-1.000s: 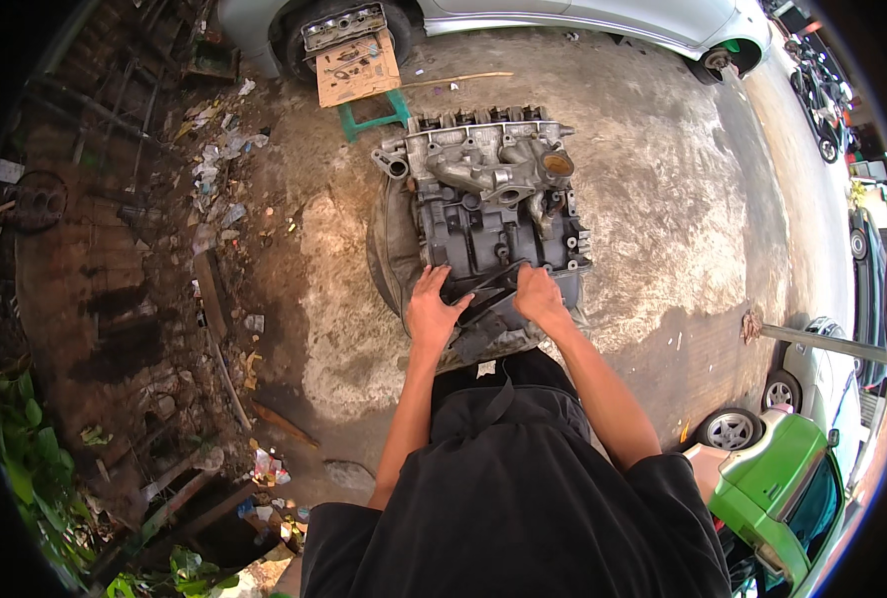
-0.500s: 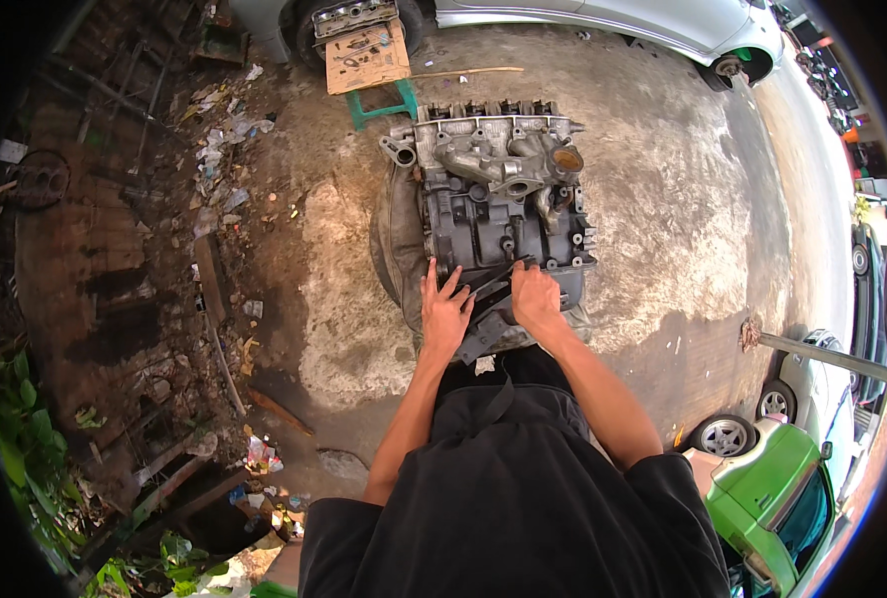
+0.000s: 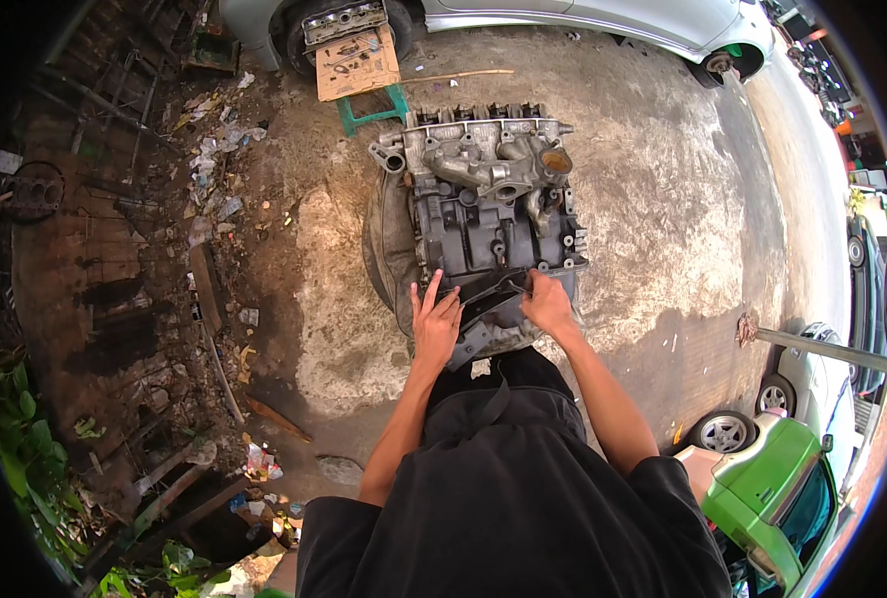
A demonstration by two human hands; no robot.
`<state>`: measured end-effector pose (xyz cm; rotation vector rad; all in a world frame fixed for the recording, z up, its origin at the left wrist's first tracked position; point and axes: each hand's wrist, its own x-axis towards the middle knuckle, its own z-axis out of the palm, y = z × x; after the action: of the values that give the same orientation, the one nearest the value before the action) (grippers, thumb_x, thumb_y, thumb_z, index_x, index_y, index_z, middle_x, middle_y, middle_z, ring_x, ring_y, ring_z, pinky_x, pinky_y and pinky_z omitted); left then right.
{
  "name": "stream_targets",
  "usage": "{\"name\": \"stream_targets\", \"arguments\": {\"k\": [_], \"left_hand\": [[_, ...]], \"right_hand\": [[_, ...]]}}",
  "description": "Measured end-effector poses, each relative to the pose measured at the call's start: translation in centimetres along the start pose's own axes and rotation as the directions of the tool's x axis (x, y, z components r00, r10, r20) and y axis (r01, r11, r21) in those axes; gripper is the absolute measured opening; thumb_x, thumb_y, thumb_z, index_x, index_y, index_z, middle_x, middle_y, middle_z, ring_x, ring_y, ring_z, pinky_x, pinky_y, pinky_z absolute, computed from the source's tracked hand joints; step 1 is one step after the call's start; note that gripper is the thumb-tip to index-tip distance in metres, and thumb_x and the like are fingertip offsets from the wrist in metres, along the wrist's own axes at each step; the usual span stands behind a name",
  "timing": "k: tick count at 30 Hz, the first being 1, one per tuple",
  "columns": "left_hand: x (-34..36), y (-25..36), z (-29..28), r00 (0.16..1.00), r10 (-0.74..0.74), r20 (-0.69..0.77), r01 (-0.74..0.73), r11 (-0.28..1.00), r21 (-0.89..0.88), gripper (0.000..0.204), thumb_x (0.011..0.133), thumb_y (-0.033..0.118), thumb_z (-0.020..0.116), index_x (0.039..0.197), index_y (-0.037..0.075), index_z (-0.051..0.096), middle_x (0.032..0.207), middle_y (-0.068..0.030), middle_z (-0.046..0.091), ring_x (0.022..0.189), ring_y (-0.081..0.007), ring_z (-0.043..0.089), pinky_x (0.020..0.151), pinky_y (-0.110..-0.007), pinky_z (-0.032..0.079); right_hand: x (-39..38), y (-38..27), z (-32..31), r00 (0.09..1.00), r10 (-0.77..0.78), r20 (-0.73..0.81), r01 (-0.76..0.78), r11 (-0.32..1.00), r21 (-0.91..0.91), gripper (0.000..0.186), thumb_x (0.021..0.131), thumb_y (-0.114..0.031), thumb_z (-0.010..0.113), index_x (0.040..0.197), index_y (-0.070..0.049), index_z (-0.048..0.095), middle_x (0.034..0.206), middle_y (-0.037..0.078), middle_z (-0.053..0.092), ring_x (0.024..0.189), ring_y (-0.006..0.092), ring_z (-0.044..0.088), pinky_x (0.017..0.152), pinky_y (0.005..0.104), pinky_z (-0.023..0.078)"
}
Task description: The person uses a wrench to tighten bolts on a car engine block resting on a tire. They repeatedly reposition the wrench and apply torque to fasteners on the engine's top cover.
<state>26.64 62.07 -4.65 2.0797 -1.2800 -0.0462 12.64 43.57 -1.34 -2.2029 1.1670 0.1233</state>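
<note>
A greasy engine block lies in front of me on a dark round support that looks like a tyre. A silvery manifold is attached to its far part. Slanting across the near end, between my hands, is a dark metal bracket with a black upper part. My left hand rests at the bracket's left side, fingers stretched and apart. At the upper right end of the bracket, my right hand is closed in a pinch. Its fingertips partly hide the part they grip.
Beyond the engine stands a green stool topped with cardboard bearing small parts. A silver car is parked behind. Litter and wooden boards lie to the left. A green vehicle stands at the right.
My right hand has shifted slightly toward me and to the right, its fingers pinching the bracket's end. My left hand has drawn back a little, fingers still spread. The whole view has shifted slightly.
</note>
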Motion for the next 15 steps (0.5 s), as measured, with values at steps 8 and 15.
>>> {"name": "stream_targets", "arguments": {"k": [8,15], "left_hand": [[-0.7,-0.9,1.1,1.0,-0.011,-0.014,0.01,0.994,-0.112,0.017,0.083,0.006,0.073,0.099,-0.002,0.073,0.108,-0.0098,0.073,0.104,-0.0257,0.067,0.113,-0.054,0.037],[-0.1,-0.3,1.0,0.999,-0.028,0.026,0.03,0.996,-0.079,0.02,0.082,0.007,0.074,0.101,-0.001,0.074,0.108,-0.008,0.073,0.093,-0.0242,0.067,0.111,-0.054,0.038]], "right_hand": [[-0.4,2.2,0.8,0.999,-0.036,-0.031,0.04,0.991,0.127,0.024,0.08,-0.011,0.066,0.102,-0.001,0.062,0.091,0.025,0.069,0.09,0.046,0.065,0.078,0.0511,0.052],[-1.3,2.3,0.0,0.999,0.021,-0.046,-0.011,0.979,0.202,0.021,0.082,-0.015,0.065,0.099,-0.003,0.062,0.091,0.024,0.069,0.09,0.0458,0.065,0.081,0.0528,0.051]]}}
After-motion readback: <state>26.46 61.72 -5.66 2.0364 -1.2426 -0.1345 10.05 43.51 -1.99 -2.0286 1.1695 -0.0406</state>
